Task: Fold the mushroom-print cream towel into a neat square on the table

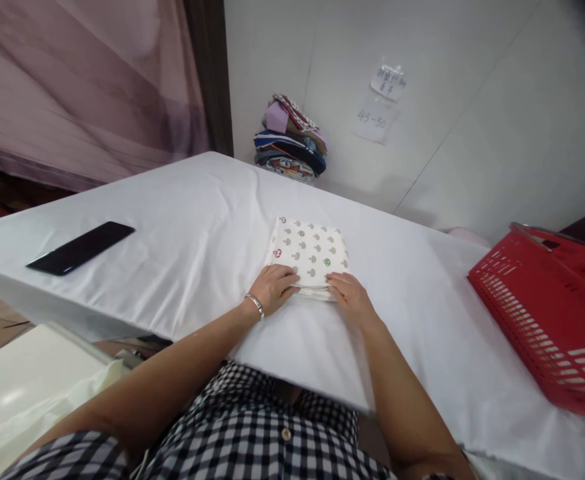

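A folded cream cloth (308, 252) printed with small grey, red and green shapes lies in the middle of the white-covered table (182, 227). My left hand (274, 285), with a bracelet at the wrist, rests on the cloth's near left corner, fingers lying flat over its edge. My right hand (347, 296) holds the near right edge, fingertips pressed on the folded layers. Both hands touch the cloth at its near side.
A black phone (81, 247) lies on the table's left part. A red plastic basket (552, 313) stands at the right edge. A stack of folded coloured fabrics (291, 140) sits at the far corner against the wall. A pink curtain (82, 87) hangs at the back left.
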Action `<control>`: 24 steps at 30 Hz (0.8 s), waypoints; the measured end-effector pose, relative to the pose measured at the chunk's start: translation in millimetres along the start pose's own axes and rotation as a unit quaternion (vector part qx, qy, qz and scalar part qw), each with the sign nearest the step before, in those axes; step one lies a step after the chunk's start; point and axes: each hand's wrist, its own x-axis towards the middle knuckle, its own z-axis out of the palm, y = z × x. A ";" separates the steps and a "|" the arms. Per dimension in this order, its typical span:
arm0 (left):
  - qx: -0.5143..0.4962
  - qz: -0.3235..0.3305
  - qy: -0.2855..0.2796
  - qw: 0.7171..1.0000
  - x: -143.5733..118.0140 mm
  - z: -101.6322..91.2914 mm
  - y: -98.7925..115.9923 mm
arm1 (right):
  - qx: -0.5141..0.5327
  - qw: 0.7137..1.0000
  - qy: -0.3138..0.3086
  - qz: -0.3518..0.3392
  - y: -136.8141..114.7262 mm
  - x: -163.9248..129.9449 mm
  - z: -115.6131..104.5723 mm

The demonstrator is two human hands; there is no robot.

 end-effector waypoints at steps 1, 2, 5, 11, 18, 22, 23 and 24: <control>0.001 -0.001 0.001 1.000 -0.1 0.5 -0.5 | 0.002 1.000 -0.001 -0.003 -0.3 0.3 -0.7; 0.001 -0.001 0.002 1.000 0.0 0.9 -0.8 | 0.004 1.000 -0.004 -0.007 -0.5 0.6 -1.4; -0.005 -0.002 0.010 1.000 0.4 1.2 -0.6 | -0.002 1.000 -0.014 -0.014 -1.4 0.5 -3.5; -0.004 -0.009 0.015 1.000 2.0 -0.3 1.7 | -0.020 1.000 -0.011 -0.021 -2.0 -1.1 -3.7; 0.016 0.005 0.025 1.000 2.2 1.7 -0.1 | -0.038 0.998 -0.001 -0.054 -1.8 0.7 -3.1; 0.028 0.016 0.040 0.999 2.5 2.3 -0.3 | -0.038 0.997 0.010 -0.059 -0.3 0.5 -1.6; 0.030 0.018 0.042 0.998 2.7 2.1 -0.1 | -0.036 0.997 0.012 -0.060 0.3 0.4 -1.1; 0.032 0.021 0.043 0.998 2.9 1.9 0.2 | -0.035 0.997 0.013 -0.060 0.9 0.4 -0.6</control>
